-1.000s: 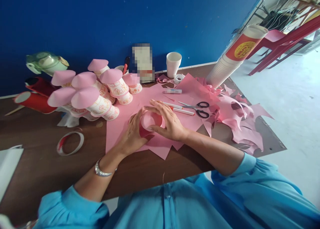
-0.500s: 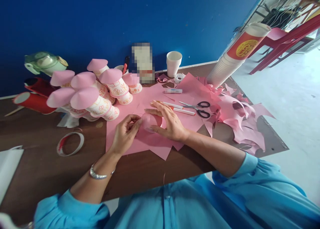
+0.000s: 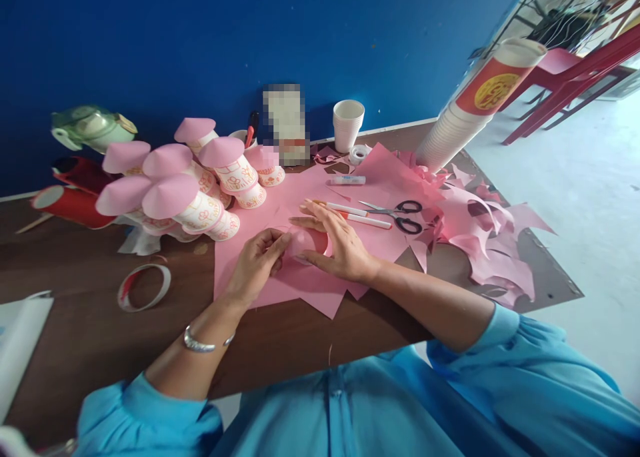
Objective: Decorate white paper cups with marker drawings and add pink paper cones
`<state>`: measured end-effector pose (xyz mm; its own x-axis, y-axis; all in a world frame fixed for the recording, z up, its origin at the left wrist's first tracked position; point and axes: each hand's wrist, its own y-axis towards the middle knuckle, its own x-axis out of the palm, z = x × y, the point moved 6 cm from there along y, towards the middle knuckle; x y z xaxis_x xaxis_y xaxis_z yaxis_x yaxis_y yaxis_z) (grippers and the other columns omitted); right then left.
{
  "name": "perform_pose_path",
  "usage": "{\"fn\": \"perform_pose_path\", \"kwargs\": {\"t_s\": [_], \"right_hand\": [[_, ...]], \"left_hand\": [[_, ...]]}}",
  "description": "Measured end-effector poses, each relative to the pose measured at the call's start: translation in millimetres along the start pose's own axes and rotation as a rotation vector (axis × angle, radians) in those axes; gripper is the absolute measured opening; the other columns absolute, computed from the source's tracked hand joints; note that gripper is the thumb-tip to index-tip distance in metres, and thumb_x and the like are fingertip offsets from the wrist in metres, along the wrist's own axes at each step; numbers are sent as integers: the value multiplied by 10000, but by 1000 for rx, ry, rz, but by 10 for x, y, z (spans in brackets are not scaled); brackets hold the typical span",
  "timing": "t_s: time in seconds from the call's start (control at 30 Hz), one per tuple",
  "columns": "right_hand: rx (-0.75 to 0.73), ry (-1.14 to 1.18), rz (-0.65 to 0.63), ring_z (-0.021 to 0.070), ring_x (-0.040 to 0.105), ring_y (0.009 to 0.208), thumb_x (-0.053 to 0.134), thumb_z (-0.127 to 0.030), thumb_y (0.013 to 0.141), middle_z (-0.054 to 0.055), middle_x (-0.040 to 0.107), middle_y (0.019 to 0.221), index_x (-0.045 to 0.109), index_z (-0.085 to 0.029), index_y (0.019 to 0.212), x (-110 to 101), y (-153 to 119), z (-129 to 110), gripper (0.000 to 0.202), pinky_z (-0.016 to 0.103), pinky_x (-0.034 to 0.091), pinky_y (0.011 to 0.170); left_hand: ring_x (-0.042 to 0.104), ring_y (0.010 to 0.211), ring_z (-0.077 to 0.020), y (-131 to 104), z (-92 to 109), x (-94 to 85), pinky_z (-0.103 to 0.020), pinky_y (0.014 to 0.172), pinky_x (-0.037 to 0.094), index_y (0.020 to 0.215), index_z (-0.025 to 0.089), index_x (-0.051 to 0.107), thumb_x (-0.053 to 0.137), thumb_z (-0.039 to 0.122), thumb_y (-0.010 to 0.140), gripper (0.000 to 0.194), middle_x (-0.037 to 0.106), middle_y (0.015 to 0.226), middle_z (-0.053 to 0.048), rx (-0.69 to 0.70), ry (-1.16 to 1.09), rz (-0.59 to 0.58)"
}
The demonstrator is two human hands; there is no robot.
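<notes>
A small curled piece of pink paper point(image 3: 300, 242) lies between my hands, over large pink sheets point(image 3: 280, 290). My left hand point(image 3: 263, 256) pinches its left edge between thumb and fingers. From the right, my right hand point(image 3: 340, 244) spreads its thumb and fingers around the same piece, with the palm partly hiding it. Two white pens point(image 3: 367, 221) with orange ends lie just beyond my right hand. Beside them are black-handled scissors point(image 3: 400, 216), blades apart. A glue stick point(image 3: 346, 180) lies farther back.
Decorated cups with pink cone tops point(image 3: 173, 196) stand at the left. A tape roll point(image 3: 144, 288) lies nearer. White cups point(image 3: 348, 125) stand by the blue wall; a tall cup stack point(image 3: 475, 104) leans at the right. Pink scraps point(image 3: 465, 224) cover the right side.
My left thumb and fingertips have shifted slightly right along the pink piece. My right hand keeps nearly the same pose. The whole view has shifted a little.
</notes>
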<state>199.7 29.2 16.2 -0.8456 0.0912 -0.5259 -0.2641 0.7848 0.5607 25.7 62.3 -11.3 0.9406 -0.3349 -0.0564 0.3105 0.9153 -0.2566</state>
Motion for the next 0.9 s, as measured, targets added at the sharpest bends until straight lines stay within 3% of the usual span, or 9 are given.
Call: {"fn": "perform_pose_path", "kwargs": {"t_s": [0.3, 0.67, 0.9], "right_hand": [[39, 20, -10, 301, 555, 1498, 722, -426, 997, 152, 702, 1451, 267, -233, 1644, -15, -5, 6, 815, 588, 419, 1270], [84, 35, -23, 301, 574, 1484, 727, -417, 994, 131, 718, 1430, 262, -252, 1647, 1, -13, 21, 818, 607, 398, 1287], [5, 63, 42, 323, 588, 1459, 652, -479, 1042, 171, 672, 1476, 254, -247, 1650, -78, -1, 5, 763, 628, 438, 1245]], "left_hand": [[304, 422, -20, -11, 5, 99, -181, 401, 164, 695, 176, 566, 918, 547, 648, 513, 470, 566, 73, -170, -232, -57], [339, 423, -9, -14, -34, 118, -163, 413, 179, 712, 167, 540, 918, 508, 705, 509, 480, 590, 77, -198, -290, -102], [351, 420, -7, -16, -40, 115, -150, 405, 174, 706, 163, 534, 916, 515, 721, 519, 475, 591, 78, -195, -316, -113]]}}
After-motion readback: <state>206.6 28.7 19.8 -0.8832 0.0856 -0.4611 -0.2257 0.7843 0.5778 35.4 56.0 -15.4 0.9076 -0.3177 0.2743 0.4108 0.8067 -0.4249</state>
